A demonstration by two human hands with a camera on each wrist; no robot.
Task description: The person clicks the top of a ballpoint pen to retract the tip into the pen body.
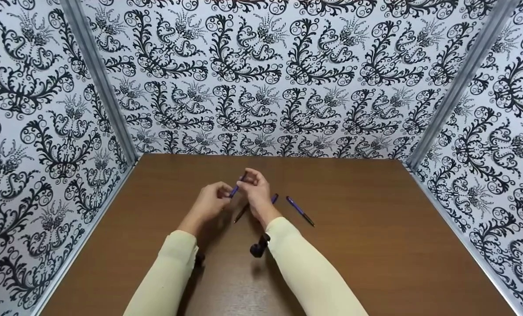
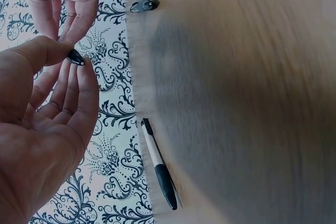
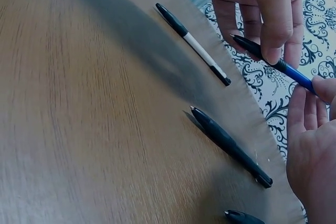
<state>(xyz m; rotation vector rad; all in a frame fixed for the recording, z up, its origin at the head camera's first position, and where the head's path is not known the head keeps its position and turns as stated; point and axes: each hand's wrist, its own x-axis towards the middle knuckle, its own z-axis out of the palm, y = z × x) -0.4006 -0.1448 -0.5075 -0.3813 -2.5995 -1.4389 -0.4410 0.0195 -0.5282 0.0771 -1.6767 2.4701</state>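
Note:
Both hands meet above the middle of the brown table (image 1: pixel 375 245) and share one blue pen (image 1: pixel 235 189). My left hand (image 1: pixel 215 199) pinches its dark grip end between thumb and fingers; the dark tip (image 2: pixel 76 57) pokes out past the thumb. My right hand (image 1: pixel 252 188) pinches the blue barrel (image 3: pixel 294 75) at the other end. In the right wrist view the left hand (image 3: pixel 260 9) curls over the pen from above and the right hand (image 3: pixel 312 145) sits below it. The pen is held clear of the tabletop.
Three more pens lie on the table under and beside the hands: a blue and black one (image 1: pixel 300 211) to the right, a white and black one (image 3: pixel 191 43), and a black one (image 3: pixel 231 145). Patterned walls (image 1: pixel 261 79) close the table on three sides.

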